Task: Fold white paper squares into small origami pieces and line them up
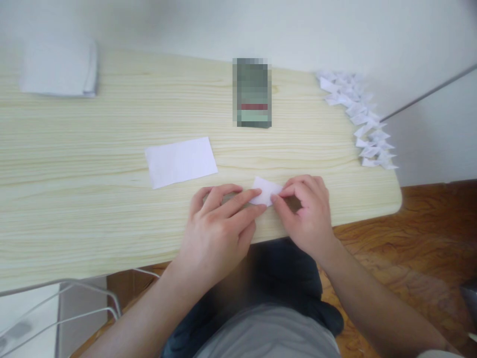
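A small piece of white paper [263, 188] lies near the table's front edge, between my two hands. My left hand [221, 219] rests over its left side, fingers stretched out and fingertips pressing on the paper. At the right end, my right hand [307, 211] pinches the paper's edge between thumb and forefinger. Whether the paper is folded under my fingers is hard to make out. Just beyond my left hand, a larger white paper rectangle [181, 162] lies flat and slightly turned.
Along the table's right edge stands a curving row of several folded white paper pieces [359, 117]. A blurred dark green object [254, 92] lies at the back. A stack of white paper [57, 69] sits at the far left of the wood-grain table [93, 199]. A wall borders the back.
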The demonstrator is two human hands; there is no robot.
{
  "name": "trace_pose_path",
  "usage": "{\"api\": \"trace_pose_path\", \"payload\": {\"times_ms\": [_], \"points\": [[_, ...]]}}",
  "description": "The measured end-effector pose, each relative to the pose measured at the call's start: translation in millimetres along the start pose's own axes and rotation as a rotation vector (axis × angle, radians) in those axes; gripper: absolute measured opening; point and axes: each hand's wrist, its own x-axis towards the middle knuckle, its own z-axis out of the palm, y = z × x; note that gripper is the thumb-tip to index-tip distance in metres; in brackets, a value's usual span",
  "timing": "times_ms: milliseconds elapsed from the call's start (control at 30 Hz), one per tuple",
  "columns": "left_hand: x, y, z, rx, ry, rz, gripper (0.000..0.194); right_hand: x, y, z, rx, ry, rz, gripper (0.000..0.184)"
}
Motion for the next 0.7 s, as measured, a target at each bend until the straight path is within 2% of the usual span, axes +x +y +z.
{"api": "trace_pose_path", "payload": {"times_ms": [700], "points": [[-7.3,3.7,-0.4,0.078,-0.059,0.038,0.035,0.3,2.1,-0.5,-0.021,-0.003,0.000,0.009]]}}
